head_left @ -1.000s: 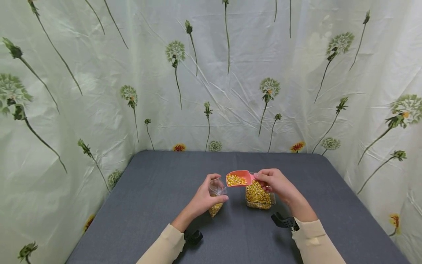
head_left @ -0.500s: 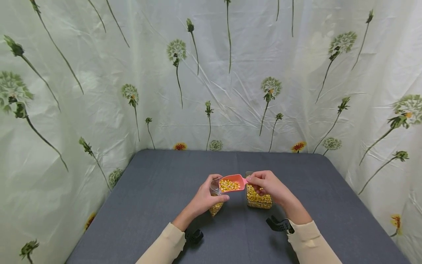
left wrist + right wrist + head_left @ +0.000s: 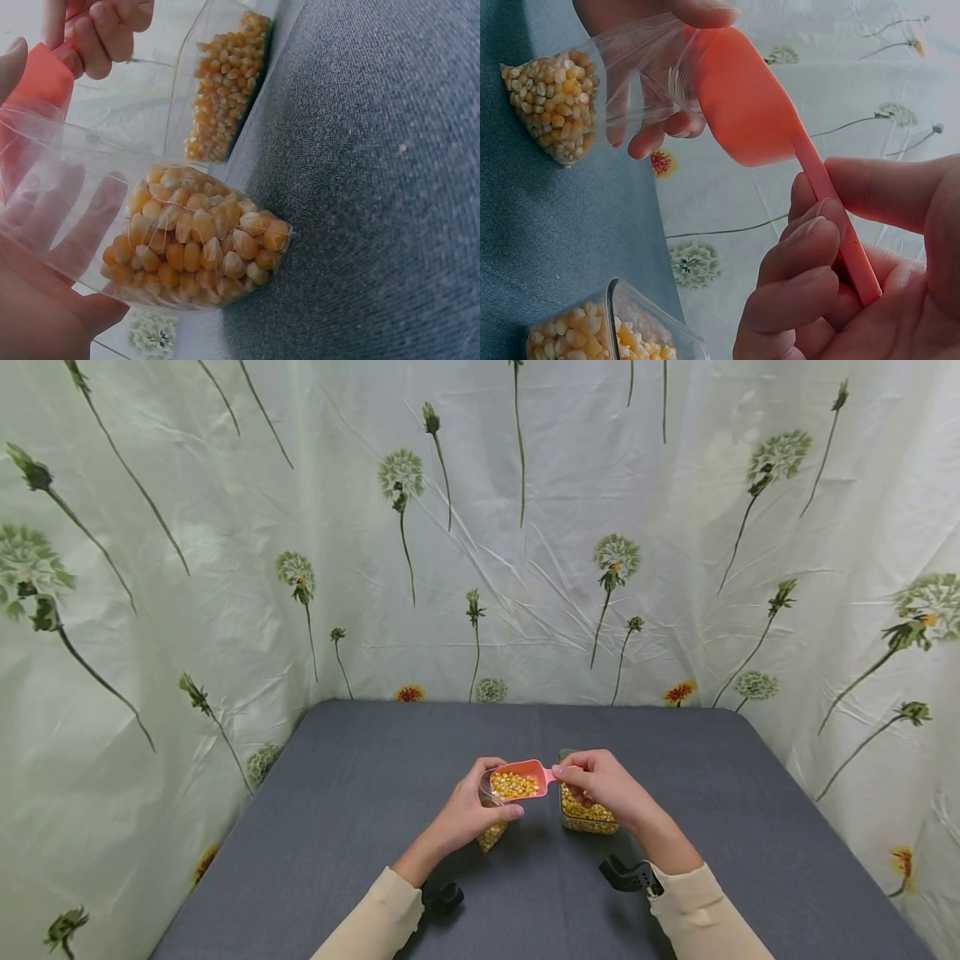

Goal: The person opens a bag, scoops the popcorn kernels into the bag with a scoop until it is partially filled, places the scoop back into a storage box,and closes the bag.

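Observation:
My left hand (image 3: pixel 467 814) grips a clear plastic bag (image 3: pixel 82 165) round its open mouth, thumb and fingers on opposite sides. Corn kernels (image 3: pixel 195 240) fill the bag's lower part, which hangs down close to the table. In my right hand (image 3: pixel 609 787) a coral-red scoop (image 3: pixel 750 105) is pinched by its handle between thumb and curled fingers. The scoop's bowl, loaded with corn kernels (image 3: pixel 513 785), lies nearly level with its tip inside the bag's mouth. Beneath and behind my right hand stands a clear rectangular container (image 3: pixel 615 315) holding more corn.
A dark grey cloth covers the table (image 3: pixel 390 760). Behind it hangs a pale curtain (image 3: pixel 555 585) printed with dandelions. Black wrist straps (image 3: pixel 626 875) sit on both forearms, below beige sleeves.
My right hand has moved left with the loaded scoop, from beside the bag until its tip entered the mouth. The left hand and bag have stayed nearly in place.

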